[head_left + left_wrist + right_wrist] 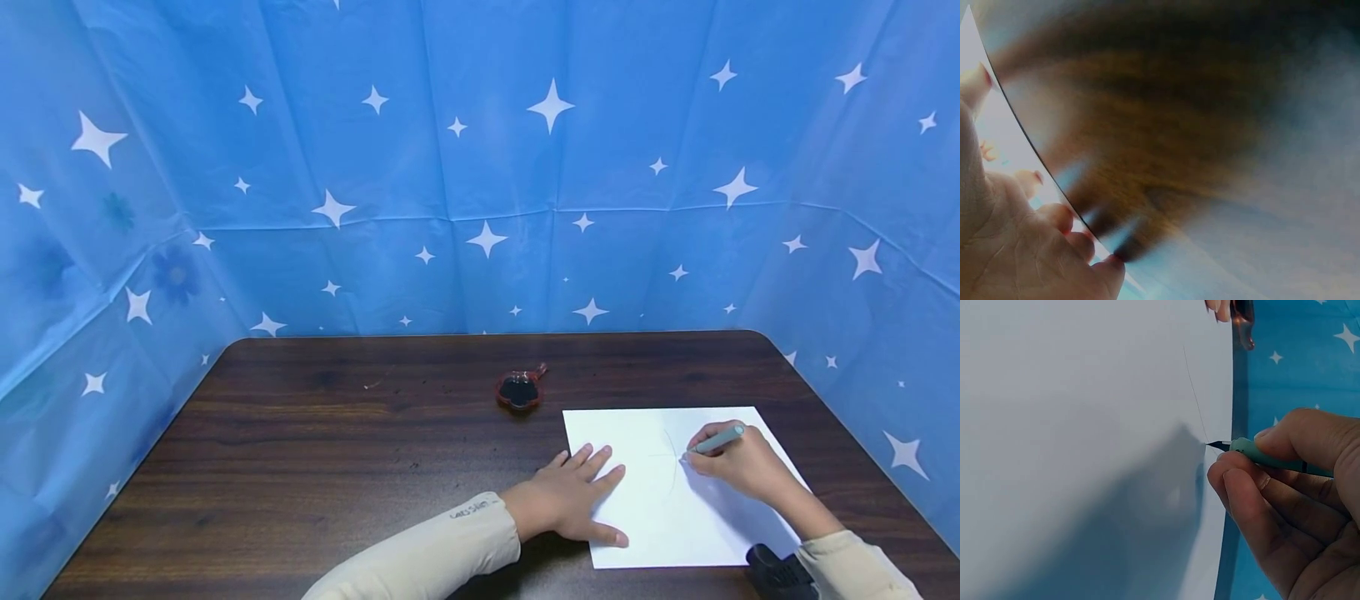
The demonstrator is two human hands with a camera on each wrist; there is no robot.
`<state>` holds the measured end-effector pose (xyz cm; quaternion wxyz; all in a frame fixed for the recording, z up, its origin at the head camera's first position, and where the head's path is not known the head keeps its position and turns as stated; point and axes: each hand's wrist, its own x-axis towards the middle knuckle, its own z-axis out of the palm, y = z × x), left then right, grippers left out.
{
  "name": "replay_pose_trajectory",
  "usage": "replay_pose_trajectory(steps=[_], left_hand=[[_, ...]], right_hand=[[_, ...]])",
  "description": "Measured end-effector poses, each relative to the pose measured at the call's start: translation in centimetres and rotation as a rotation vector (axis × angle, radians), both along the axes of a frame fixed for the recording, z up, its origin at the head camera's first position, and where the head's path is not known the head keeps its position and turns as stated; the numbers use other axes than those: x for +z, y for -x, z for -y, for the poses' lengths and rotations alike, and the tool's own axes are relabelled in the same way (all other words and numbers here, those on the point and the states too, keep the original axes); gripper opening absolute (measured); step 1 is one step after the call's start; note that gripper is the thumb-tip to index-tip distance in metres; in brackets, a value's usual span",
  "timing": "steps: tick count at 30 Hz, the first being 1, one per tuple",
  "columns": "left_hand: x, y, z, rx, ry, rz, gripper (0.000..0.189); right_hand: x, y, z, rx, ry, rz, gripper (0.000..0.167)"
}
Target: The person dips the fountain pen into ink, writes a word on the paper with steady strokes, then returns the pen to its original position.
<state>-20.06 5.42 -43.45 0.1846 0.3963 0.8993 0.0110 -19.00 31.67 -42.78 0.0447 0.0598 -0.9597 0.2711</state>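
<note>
A white sheet of paper [637, 533] lies on the right part of the table. My left hand [570, 497] rests on its left edge with the fingers spread; the left wrist view shows the palm [1016, 250] and the paper's edge. My right hand [738, 467] grips a teal fountain pen [718, 439] between thumb and fingers. In the right wrist view the dark nib [1217, 445] meets the paper at the end of a thin line [1194, 394]. Faint curved and straight strokes show near the sheet's middle in the head view.
A small red-rimmed, see-through dish with dark contents [519, 390] stands beyond the paper's upper left corner. A black object [780, 573] sits by the right sleeve. Brown wooden table [300, 467] extends to the left; blue star-patterned curtains [480, 167] enclose its back and sides.
</note>
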Motion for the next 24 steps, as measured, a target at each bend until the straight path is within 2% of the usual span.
replay_pose_trajectory(steps=[24], left_hand=[[0.2, -0.1, -0.1, 0.005, 0.004, -0.007, 0.087]], right_hand=[[0.4, -1.4, -0.7, -0.019, -0.012, 0.035, 0.004]])
